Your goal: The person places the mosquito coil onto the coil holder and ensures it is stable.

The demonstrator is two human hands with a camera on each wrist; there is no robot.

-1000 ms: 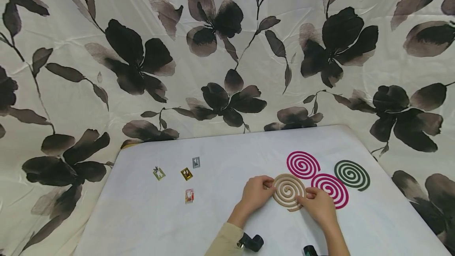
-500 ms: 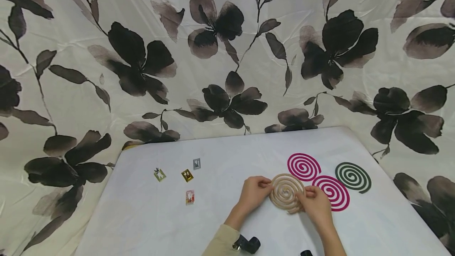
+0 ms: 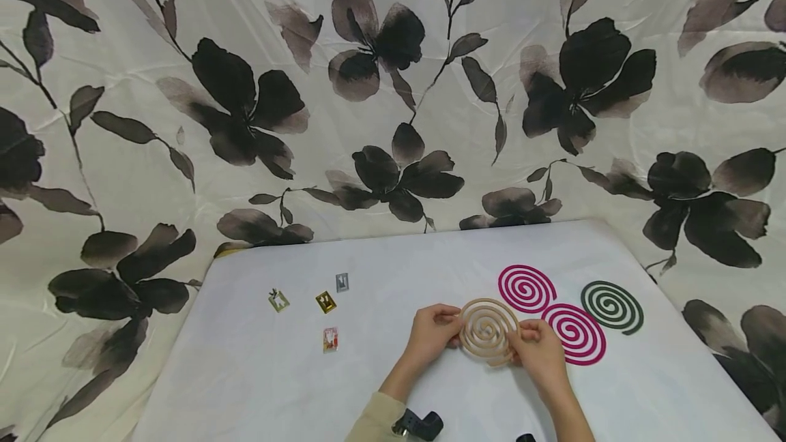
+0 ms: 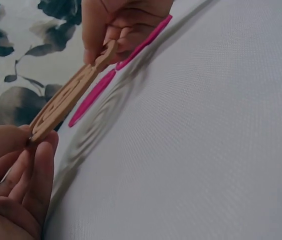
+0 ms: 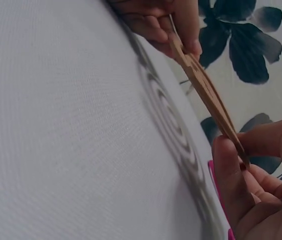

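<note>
Both hands hold a tan spiral mosquito coil [image 3: 487, 330] by its opposite edges. The left hand [image 3: 430, 333] pinches the left rim between thumb and fingers; the right hand [image 3: 542, 353] pinches the right rim. In the left wrist view the coil [image 4: 63, 102] is seen nearly edge-on, raised off the white surface, its ringed shadow below. From the right wrist the coil [image 5: 208, 92] also looks thin and tilted, with the right thumb and fingers on its near end. Two pink coils [image 3: 574, 334] and a dark green coil [image 3: 612, 307] lie flat to the right.
On the left of the white table [image 3: 245, 374] lie several small flat rectangular pieces with cut-outs: a gold one [image 3: 326, 302], a silver one [image 3: 342, 282], a red one [image 3: 330, 340] and a greenish one [image 3: 278, 300]. A floral cloth [image 3: 381, 101] hangs behind the table.
Both hands have moved slightly left with the tan coil, away from the pink coils, and the coil now stands raised off the table. The other coils and the small pieces lie as before.
</note>
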